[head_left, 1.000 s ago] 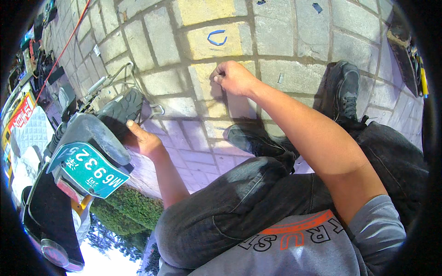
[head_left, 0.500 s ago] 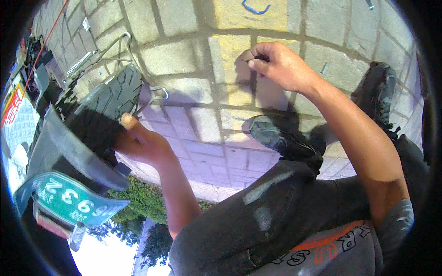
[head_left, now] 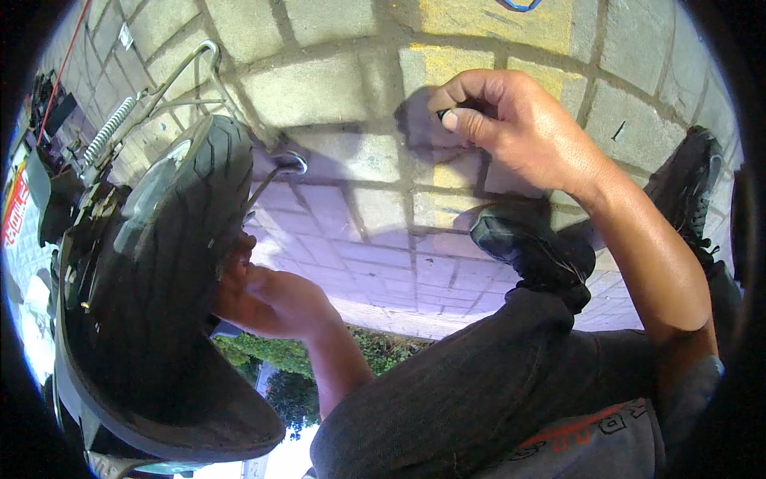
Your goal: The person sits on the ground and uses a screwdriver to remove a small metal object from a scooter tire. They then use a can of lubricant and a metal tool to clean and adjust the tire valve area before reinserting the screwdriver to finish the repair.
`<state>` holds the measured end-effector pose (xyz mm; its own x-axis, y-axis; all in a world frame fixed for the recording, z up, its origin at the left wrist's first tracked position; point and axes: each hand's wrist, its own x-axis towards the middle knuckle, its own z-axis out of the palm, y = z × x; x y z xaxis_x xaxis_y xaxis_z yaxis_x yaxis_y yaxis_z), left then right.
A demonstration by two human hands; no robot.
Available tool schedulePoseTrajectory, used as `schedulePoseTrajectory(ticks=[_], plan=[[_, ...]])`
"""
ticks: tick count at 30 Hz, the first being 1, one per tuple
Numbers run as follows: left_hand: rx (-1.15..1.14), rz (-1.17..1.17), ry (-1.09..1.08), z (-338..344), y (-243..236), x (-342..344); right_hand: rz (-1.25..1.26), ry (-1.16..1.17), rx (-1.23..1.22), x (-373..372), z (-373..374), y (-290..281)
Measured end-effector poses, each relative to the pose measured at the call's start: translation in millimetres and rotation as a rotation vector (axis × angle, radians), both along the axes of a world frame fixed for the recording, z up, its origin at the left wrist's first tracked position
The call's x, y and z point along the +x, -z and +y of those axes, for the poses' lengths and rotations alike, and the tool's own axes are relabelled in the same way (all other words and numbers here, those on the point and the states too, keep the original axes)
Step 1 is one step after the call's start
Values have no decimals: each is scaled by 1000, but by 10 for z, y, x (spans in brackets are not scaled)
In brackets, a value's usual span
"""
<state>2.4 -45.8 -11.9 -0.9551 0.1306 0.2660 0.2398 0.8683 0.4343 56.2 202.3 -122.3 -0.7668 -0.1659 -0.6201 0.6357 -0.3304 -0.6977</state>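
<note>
A motorcycle or scooter tyre with a worn, grooved tread fills the left side, under a dark curved mudguard. My left hand is at the tyre's right side, with curled fingertips against or close to the wheel. Shadow and the wheel hide part of those fingers, so what they grip cannot be made out. Over the paving, my right hand is closed in a pinch. Between its thumb and forefinger sits a small dark piece, mostly covered by the fingers.
A metal stand and a coil spring lie beyond the tyre. On the paving stones are a blue curved item and a small bolt-like piece. My shoes rest at centre and right.
The view has shifted, showing more of the tyre and the mudguard's inside. My left hand's thumb no longer points up; its fingers are curled by the wheel. My right hand keeps its pinch.
</note>
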Motion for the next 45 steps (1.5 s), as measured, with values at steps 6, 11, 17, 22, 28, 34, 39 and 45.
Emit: schedulePoseTrajectory(ticks=[6,11,17,22,28,34,39,45], plan=[[-221,87,-11,-274,34,0,37,-36,95,-62,-40,4],[-812,203,-98,-279,-75,-29,22,-7,71,-35,-82,57],[-911,233,-196,-294,-163,-29,37,-16,84,-59,-116,61],[-727,184,-209,-237,-143,-58,10,-29,77,-99,-122,50],[-497,138,-219,-103,-113,-87,36,-3,94,-81,-156,38],[-269,141,-227,66,-194,-55,63,-9,76,-110,-115,-105],[-122,54,-202,102,13,-41,79,54,113,23,-14,-81],[221,-56,-352,318,-78,-28,115,53,104,86,77,-231]])
